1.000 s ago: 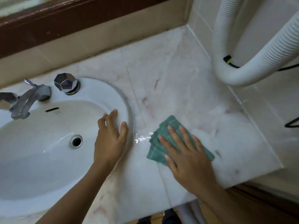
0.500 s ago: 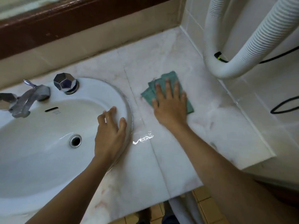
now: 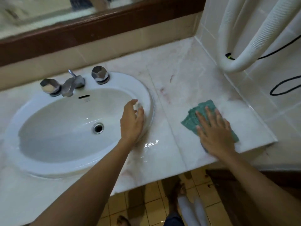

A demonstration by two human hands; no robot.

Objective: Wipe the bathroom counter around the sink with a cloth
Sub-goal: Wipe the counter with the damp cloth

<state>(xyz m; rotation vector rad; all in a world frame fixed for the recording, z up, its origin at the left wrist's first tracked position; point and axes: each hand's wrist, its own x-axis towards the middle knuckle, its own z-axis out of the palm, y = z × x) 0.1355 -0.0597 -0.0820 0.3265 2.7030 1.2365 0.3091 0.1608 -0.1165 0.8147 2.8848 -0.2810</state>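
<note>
A pale marble counter (image 3: 179, 88) surrounds a white oval sink (image 3: 48, 167). A folded teal cloth (image 3: 193, 118) lies flat on the counter near its front right corner. My right hand (image 3: 215, 132) presses down on the cloth with fingers spread, covering most of it. My left hand (image 3: 132, 123) rests on the sink's right rim, fingers loosely curved, holding nothing. A wet streak (image 3: 151, 144) glistens on the counter between my hands.
A chrome tap (image 3: 71, 84) with two faceted knobs (image 3: 99, 75) stands behind the basin. A white ribbed hose (image 3: 247, 46) and a black cable (image 3: 283, 85) hang on the tiled right wall. A brown-framed mirror (image 3: 97, 25) runs along the back. Yellow floor tiles (image 3: 146, 201) show below the counter edge.
My right hand has slid the cloth from the back of the counter toward the front right corner. My left hand stays on the sink rim. The camera view has shifted left.
</note>
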